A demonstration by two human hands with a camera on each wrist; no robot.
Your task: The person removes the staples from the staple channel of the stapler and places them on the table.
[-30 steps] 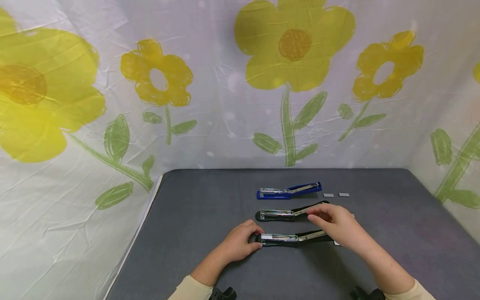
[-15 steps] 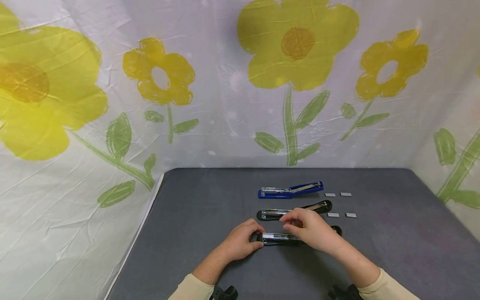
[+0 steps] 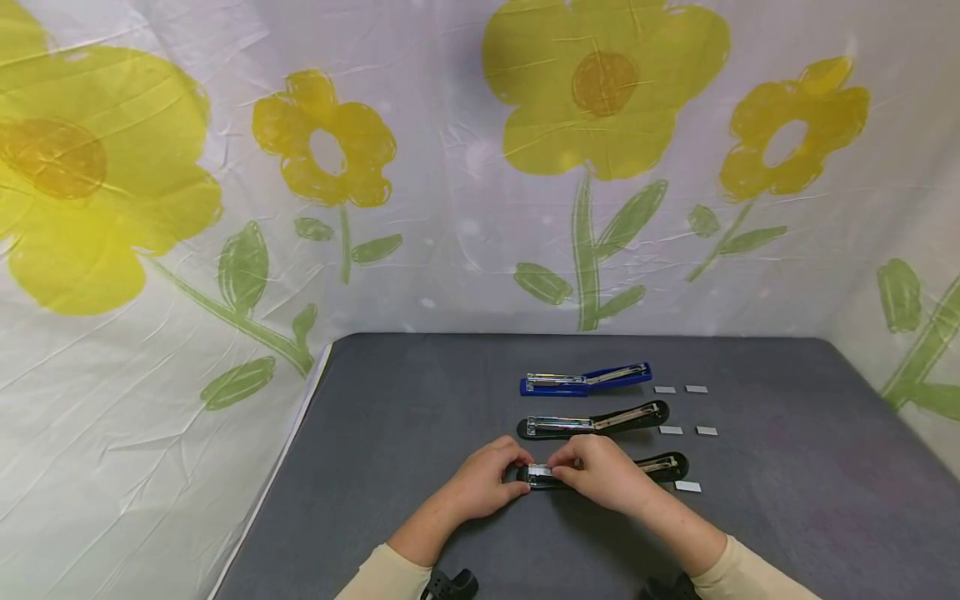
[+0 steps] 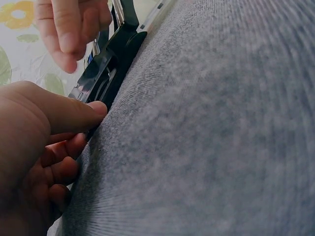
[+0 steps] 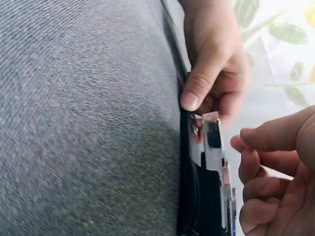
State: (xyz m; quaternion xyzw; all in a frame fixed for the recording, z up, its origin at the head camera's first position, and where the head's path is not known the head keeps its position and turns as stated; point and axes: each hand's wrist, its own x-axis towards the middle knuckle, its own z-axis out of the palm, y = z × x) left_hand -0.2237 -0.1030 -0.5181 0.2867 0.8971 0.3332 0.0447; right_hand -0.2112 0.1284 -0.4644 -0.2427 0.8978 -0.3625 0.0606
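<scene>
The nearest black stapler [image 3: 670, 468] lies opened out on the table, its cover laid back to the right. My left hand [image 3: 480, 483] grips its left end between thumb and fingers. A pale strip shows in its metal magazine [image 3: 540, 472], near the left end. Over the magazine hovers my right hand [image 3: 603, 477], with thumb and index fingertips drawn close together right beside the metal. The right wrist view shows nothing between those fingertips [image 5: 248, 135], and the other fingers are loosely curled. That hand hides the middle of the stapler in the head view.
A second opened black stapler [image 3: 558, 427] and an opened blue stapler [image 3: 557, 386] lie behind in parallel rows. Small pale staple strips sit to their right: one strip [image 3: 687, 487] in front, a pair by the middle strip [image 3: 671, 430], another pair by the back strip [image 3: 664, 389].
My right hand has moved left from the nearest stapler's raised cover to its magazine, uncovering the cover and the pale strip at right. The left hand keeps its grip at the left end.
</scene>
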